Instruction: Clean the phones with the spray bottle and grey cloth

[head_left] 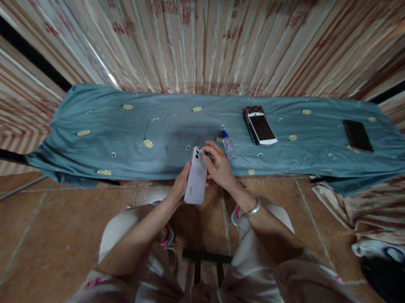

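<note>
A pale silver smartphone, back side up with its dark camera lenses at the top, is gripped along its edges by my left hand. My right hand is bent over the phone's upper right corner, thumb and fingers close together there. A small piece of something whitish may be at those fingertips, too small to make out. Just beyond my right hand, a small clear bottle with a blue cap lies on the teal cloth.
A white phone with a dark screen lies on a stack of other phones or cases to the right. Farther right is a black flat wallet-like item. Patterned curtains hang behind the cloth-covered table. Dark bars flank it.
</note>
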Action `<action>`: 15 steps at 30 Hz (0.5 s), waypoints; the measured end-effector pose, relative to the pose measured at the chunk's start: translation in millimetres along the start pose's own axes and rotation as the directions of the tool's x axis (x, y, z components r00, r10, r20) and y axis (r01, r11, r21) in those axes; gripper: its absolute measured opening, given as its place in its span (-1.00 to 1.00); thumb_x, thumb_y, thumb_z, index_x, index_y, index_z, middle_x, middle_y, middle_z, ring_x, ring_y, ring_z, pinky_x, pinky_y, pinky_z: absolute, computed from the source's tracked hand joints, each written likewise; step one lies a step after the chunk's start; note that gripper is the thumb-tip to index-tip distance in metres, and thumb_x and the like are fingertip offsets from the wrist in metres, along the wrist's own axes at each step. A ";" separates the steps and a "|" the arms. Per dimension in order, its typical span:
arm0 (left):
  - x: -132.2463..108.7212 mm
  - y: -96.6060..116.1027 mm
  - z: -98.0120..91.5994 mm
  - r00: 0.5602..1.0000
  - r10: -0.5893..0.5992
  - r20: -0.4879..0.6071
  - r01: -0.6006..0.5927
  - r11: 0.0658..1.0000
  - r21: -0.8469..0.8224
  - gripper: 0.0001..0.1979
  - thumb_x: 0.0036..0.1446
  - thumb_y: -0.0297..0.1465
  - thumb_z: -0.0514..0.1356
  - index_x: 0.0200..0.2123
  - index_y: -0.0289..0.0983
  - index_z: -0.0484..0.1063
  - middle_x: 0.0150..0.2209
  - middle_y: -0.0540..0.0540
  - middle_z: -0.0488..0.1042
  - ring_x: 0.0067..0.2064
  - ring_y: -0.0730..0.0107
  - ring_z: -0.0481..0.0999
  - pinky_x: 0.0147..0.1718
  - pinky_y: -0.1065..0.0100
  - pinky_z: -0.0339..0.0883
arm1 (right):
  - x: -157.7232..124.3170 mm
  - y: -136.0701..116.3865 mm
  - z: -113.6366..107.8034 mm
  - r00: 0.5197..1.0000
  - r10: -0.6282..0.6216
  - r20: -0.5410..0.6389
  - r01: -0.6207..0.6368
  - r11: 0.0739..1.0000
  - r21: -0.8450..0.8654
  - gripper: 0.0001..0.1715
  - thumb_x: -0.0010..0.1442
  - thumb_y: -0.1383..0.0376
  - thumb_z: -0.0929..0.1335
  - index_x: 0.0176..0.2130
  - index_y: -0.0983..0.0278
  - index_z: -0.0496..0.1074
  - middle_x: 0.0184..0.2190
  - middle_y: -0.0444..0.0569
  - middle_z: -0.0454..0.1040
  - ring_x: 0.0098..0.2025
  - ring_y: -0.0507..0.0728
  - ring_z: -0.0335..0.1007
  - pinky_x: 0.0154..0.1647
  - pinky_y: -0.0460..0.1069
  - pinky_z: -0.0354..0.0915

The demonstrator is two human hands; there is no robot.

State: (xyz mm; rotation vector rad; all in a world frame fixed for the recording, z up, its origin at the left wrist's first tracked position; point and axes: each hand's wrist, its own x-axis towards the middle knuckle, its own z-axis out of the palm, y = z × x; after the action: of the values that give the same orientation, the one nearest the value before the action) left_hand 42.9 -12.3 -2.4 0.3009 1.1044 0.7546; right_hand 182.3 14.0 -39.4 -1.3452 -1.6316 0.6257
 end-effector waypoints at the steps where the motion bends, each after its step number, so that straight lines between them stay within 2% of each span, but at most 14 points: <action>1: 0.5 -0.2 -0.1 1.000 -0.001 0.001 0.001 1.000 0.001 -0.50 0.39 -0.22 -0.08 0.08 -0.47 0.42 -0.31 -0.24 0.65 -0.41 0.28 0.64 -0.45 0.37 0.52 | -0.1 0.4 -0.5 1.000 0.005 0.000 -0.005 1.000 0.001 -0.73 0.23 0.35 0.27 -0.10 0.20 0.49 0.17 0.08 0.37 0.26 0.20 0.25 0.29 0.15 0.17; 11: 4.1 -4.9 0.1 0.999 -0.005 0.037 0.005 1.000 0.000 -0.50 0.40 -0.24 -0.12 0.14 -0.44 0.38 -0.35 -0.19 0.65 -0.53 0.36 0.57 -0.46 0.33 0.53 | 1.6 2.4 -0.3 0.999 0.004 0.039 -0.007 0.997 0.081 -0.73 0.24 0.34 0.28 -0.09 0.21 0.50 0.18 0.06 0.37 0.26 0.17 0.28 0.29 0.12 0.18; 15: 4.5 -3.2 -3.7 1.000 0.018 0.023 -0.018 1.000 0.007 -0.51 0.38 -0.22 -0.07 0.10 -0.45 0.42 -0.35 -0.21 0.64 -0.48 0.32 0.60 -0.47 0.36 0.52 | 0.8 3.1 0.5 1.000 0.019 0.018 -0.020 0.999 0.047 -0.73 0.24 0.33 0.28 -0.10 0.20 0.51 0.17 0.06 0.39 0.24 0.18 0.29 0.29 0.14 0.18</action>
State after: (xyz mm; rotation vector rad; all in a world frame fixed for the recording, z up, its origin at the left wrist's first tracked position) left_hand 41.9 -12.1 -8.9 0.3253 1.0838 0.7611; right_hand 183.3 15.7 -41.9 -1.3261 -1.6092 0.6853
